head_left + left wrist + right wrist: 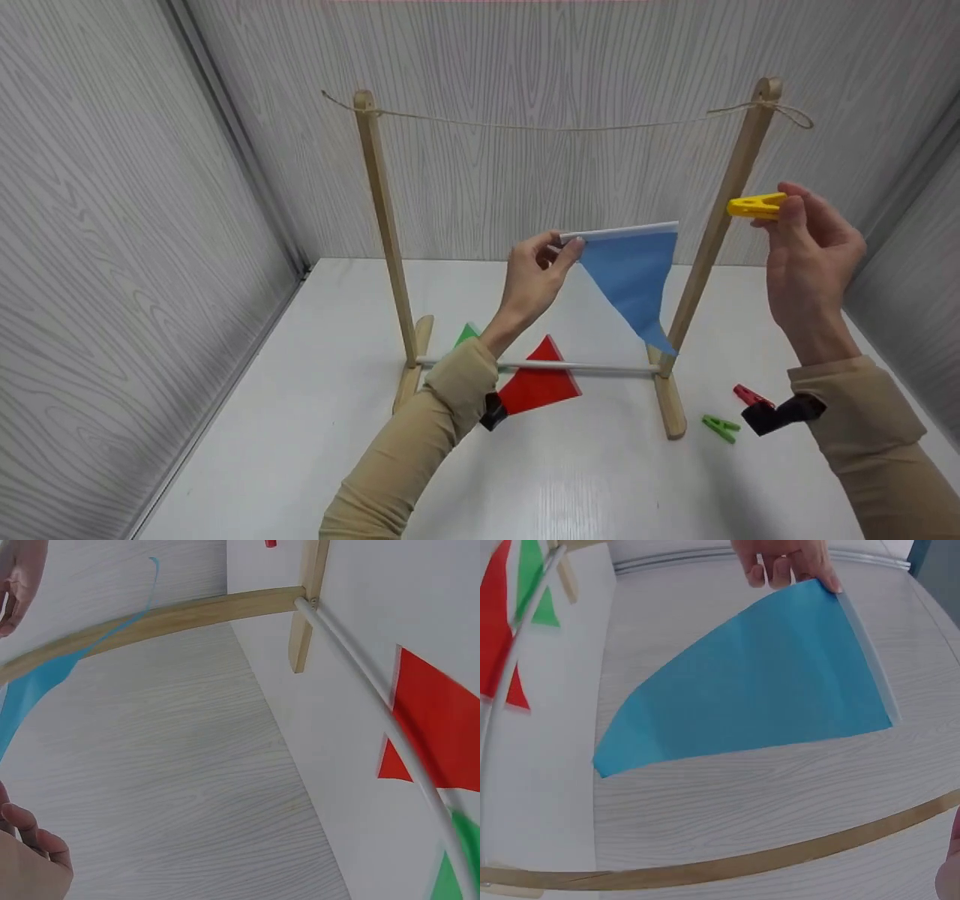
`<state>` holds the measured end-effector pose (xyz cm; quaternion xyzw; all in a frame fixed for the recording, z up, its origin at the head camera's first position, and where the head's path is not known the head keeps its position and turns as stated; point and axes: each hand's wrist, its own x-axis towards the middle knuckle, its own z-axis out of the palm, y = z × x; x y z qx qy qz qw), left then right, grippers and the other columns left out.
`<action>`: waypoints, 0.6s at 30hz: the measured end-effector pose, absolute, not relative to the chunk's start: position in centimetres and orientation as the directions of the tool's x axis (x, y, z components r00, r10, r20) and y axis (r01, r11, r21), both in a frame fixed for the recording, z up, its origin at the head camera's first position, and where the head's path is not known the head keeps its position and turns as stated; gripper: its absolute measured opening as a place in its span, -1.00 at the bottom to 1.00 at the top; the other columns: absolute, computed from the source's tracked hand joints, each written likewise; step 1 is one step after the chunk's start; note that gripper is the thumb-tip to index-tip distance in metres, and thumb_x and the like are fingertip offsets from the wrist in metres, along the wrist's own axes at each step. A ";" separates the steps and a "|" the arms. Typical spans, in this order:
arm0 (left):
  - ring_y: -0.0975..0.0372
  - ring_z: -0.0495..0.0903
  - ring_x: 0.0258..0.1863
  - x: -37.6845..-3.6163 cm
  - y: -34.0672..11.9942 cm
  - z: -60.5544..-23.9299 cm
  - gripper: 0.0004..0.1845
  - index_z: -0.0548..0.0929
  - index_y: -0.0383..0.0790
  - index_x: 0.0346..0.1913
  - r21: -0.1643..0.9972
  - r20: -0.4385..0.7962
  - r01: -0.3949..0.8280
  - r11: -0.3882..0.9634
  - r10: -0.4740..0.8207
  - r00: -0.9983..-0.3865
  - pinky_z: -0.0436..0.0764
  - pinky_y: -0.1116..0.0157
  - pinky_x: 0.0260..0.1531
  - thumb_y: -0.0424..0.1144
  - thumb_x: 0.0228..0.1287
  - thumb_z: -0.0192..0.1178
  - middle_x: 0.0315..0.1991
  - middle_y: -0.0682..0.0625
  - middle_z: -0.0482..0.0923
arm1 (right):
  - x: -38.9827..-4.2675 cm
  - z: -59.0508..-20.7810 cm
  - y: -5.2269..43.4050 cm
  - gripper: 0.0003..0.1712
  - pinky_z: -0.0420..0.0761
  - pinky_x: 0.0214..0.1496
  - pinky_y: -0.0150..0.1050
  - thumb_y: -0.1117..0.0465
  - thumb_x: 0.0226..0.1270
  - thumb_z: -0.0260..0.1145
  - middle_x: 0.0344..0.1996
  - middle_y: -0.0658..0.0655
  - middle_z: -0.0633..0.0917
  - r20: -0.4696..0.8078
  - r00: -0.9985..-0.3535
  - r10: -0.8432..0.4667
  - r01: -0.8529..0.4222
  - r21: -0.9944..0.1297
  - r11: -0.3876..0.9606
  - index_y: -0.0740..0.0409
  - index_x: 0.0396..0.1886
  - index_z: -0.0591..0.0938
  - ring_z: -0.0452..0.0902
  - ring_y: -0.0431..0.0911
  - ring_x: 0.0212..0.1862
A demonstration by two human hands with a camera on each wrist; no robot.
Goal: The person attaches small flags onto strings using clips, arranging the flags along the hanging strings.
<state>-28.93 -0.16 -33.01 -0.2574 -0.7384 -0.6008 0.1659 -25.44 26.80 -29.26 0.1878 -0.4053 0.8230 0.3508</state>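
Left grip (534,279) pinches blue pennant (634,274) by a top corner, below string (559,129); right grip (814,270) pinches yellow clothespin (756,205). Looks like pre-hang staging; next move likely calls for pennant raised to string, then pinned

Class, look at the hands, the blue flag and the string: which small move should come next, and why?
Probably the left hand should raise the blue flag to the string. That hand pinches a corner of the flag's white edge, apparently below the string; the string bears no flag, and the right hand holds a yellow clothespin that could fasten it.
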 end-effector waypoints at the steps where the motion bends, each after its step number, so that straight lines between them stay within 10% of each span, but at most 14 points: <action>1: 0.35 0.41 -0.42 -29.0 -0.1 -32.6 -0.81 0.70 -0.33 -0.15 0.800 0.558 0.583 0.145 0.176 -0.811 0.37 0.48 -0.38 -0.24 0.45 0.22 -0.32 -0.21 0.61 | -25.6 -28.8 26.6 -0.72 0.70 -0.05 -0.32 0.49 0.37 0.24 -0.13 0.33 0.59 0.598 -0.672 0.436 -0.739 -0.514 -0.435 0.64 0.00 0.59 0.54 0.05 -0.13; 18: 0.28 0.56 -0.34 -29.8 -0.4 -28.5 -0.77 0.72 -0.35 -0.06 0.811 0.567 0.575 0.109 0.102 -0.818 0.49 0.48 -0.32 -0.23 0.42 0.26 -0.18 -0.21 0.69 | -26.5 -22.3 26.1 -0.70 0.60 -0.12 -0.37 0.47 0.13 0.49 -0.26 0.24 0.75 0.774 -0.526 0.353 -0.849 -0.505 -0.158 0.58 -0.17 0.67 0.57 -0.07 -0.28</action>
